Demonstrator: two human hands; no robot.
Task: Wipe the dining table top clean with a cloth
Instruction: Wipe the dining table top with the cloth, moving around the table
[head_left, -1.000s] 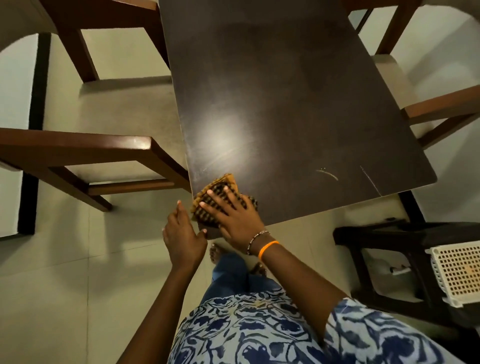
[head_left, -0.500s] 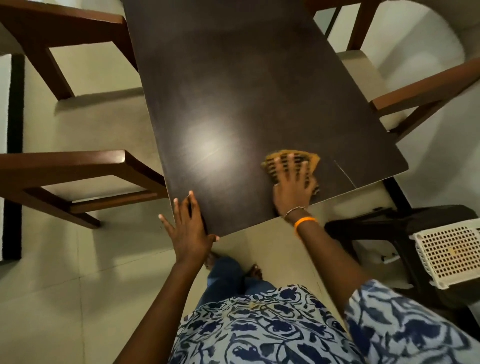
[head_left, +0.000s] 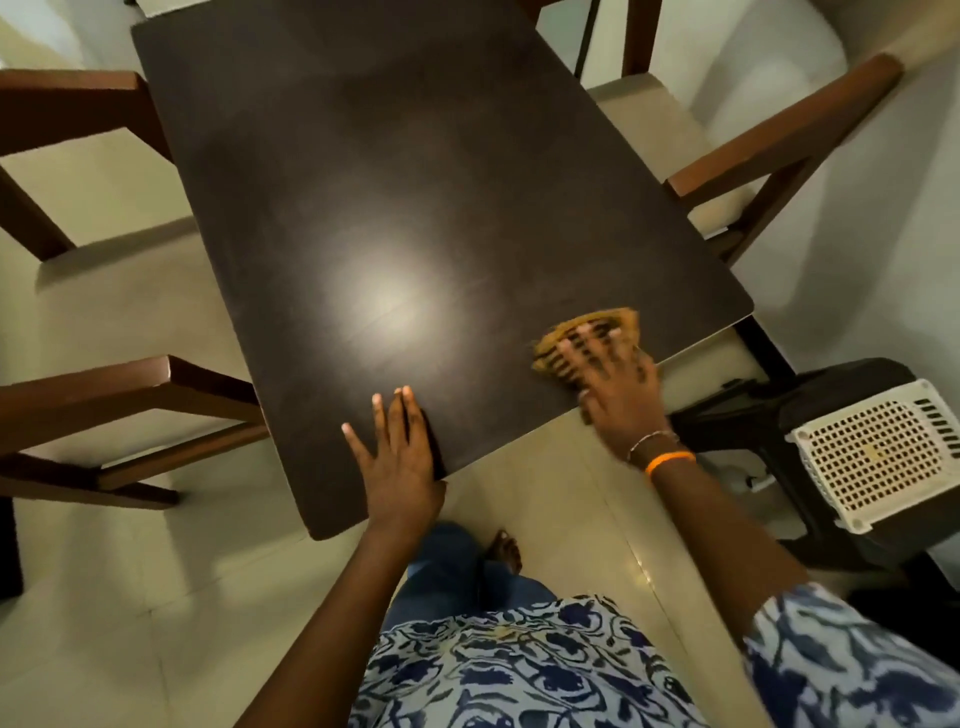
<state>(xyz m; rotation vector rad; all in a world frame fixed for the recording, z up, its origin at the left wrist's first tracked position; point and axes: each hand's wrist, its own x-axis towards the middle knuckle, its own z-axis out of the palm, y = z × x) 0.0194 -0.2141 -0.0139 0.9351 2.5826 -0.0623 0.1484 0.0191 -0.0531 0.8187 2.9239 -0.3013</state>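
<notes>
The dark brown dining table top (head_left: 395, 171) fills the middle of the view, with a glare spot near its centre. An orange and dark checked cloth (head_left: 618, 325) lies flat near the table's near right edge. My right hand (head_left: 615, 384) presses down on it with spread fingers and covers most of it. My left hand (head_left: 397, 457) rests flat at the near edge, fingers apart, holding nothing.
Wooden chairs with pale seats stand on the left (head_left: 104, 395) and the right (head_left: 779, 140) of the table. A dark stool (head_left: 737, 415) with a white perforated basket (head_left: 883, 452) sits at the lower right. Pale tiled floor (head_left: 130, 623) lies below.
My right hand has slid the cloth along the near edge from the left corner toward the right corner. My left hand has come up onto the near edge.
</notes>
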